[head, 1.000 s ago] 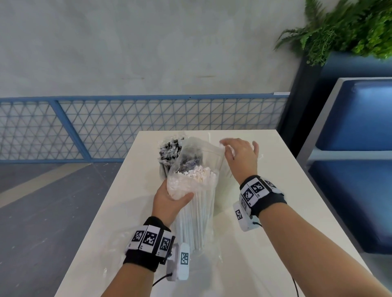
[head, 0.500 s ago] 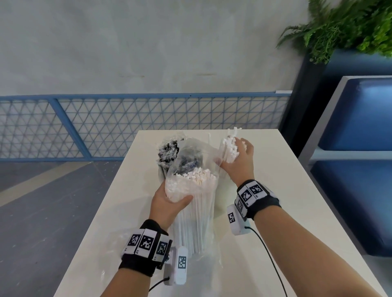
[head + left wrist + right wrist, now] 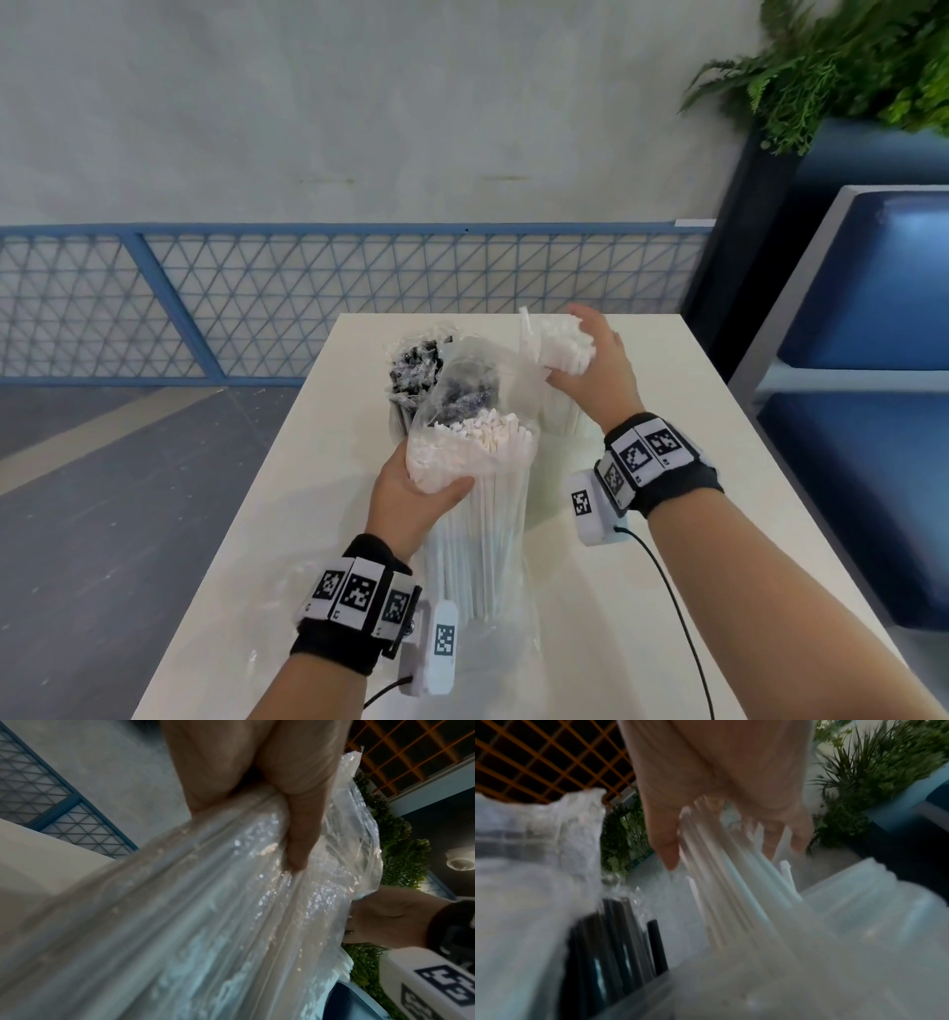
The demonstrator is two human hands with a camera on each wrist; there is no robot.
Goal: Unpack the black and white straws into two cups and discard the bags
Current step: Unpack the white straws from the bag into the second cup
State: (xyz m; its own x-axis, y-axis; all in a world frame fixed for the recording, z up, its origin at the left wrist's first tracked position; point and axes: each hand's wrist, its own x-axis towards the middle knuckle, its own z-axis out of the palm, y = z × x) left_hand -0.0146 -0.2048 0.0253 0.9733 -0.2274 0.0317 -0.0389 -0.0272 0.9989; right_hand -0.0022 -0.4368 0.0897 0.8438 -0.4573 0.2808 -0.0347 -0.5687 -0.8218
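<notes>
My left hand (image 3: 417,494) grips a clear bag of white straws (image 3: 475,462) near its open top and holds it upright on the white table (image 3: 693,514); in the left wrist view the thumb (image 3: 299,843) presses into the bag (image 3: 205,912). My right hand (image 3: 585,354) grips a bunch of white straws (image 3: 562,345) above and right of the bag's mouth; their lower ends are hidden behind the bag. In the right wrist view, my right hand (image 3: 731,852) curls its fingers round that bunch (image 3: 734,888). Black straws (image 3: 416,366) in crinkled plastic stand behind the bag, and the right wrist view shows them too (image 3: 618,947).
A clear cup (image 3: 875,902) stands at the right of the bunch. Loose clear plastic (image 3: 513,647) lies on the table in front of me. A blue mesh railing (image 3: 308,303) runs beyond the far edge. At the right are a blue bench (image 3: 862,462) and a plant (image 3: 847,67).
My right hand, first at the bag's mouth, has drawn out a bunch of white straws and lifted it up and to the right. My left hand has kept its grip on the bag.
</notes>
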